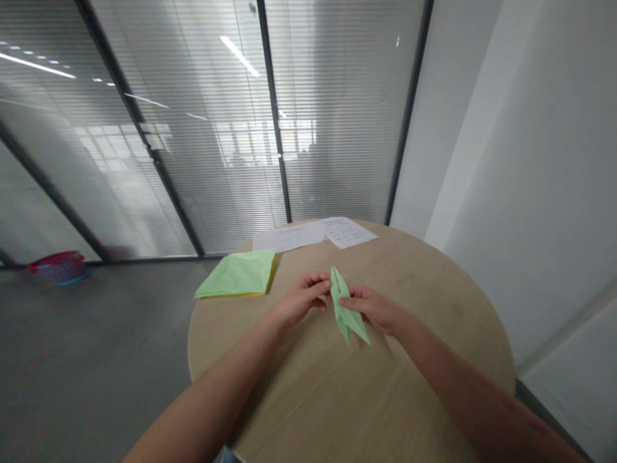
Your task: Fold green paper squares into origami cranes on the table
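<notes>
A piece of folded green paper [354, 321] is held in a person's bare hands over the middle of a round, light wood table [424, 302]. The paper is creased into a narrow, pointed shape, with its upper end directed toward the table's far edge and two separate points spread toward its near edge; whether these points touch the table cannot be told. By the right hand [376, 310] the paper is clamped from the right, the thumb laid across its face and the fingers partly hidden behind. By the left hand [303, 299] the upper left edge is met with bent fingertips; whether it is pinched there cannot be told. The hands are kept apart by the paper between them. At the table's far left edge, a flat stack of green sheets [241, 273] is set down, with yellow shown along its side. Near the table's far edge, white papers [299, 236] are laid, with print visible on the right-hand one. Beyond the table, a glass partition with blinds [332, 77] is seen. Left of the table, a red-rimmed basket [58, 267] is placed on the grey floor [120, 347].
</notes>
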